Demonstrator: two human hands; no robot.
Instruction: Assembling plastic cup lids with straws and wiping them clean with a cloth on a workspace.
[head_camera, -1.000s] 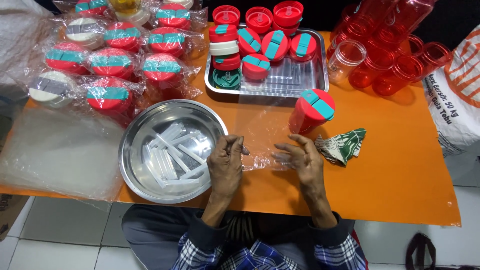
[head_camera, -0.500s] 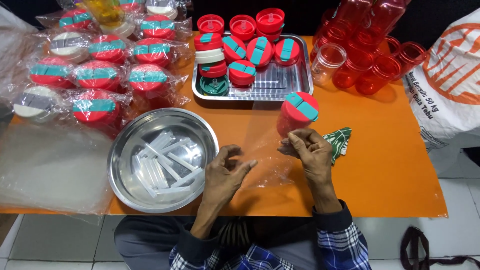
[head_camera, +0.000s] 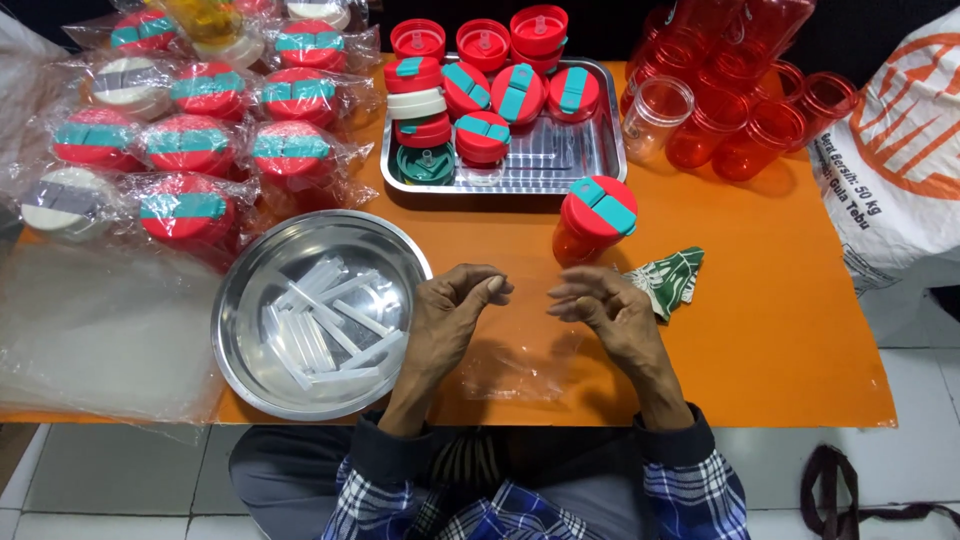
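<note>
a: hands?
b: left hand (head_camera: 445, 320) and right hand (head_camera: 610, 318), fingers pinching the top edge of a clear bag (head_camera: 515, 345).
a: where's the bag?
b: flat on the table (head_camera: 780, 330), between bowl (head_camera: 300, 390) and cloth (head_camera: 672, 280), just below the cup (head_camera: 592, 222).

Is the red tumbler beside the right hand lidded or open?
Lidded: the red plastic tumbler stands upright on the orange table, a red-and-teal lid covering its mouth.

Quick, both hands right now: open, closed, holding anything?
Left hand: fingers pinched shut on the top edge of the clear plastic bag.
Right hand: fingers curled, pinching the same bag's opposite top edge.
</note>
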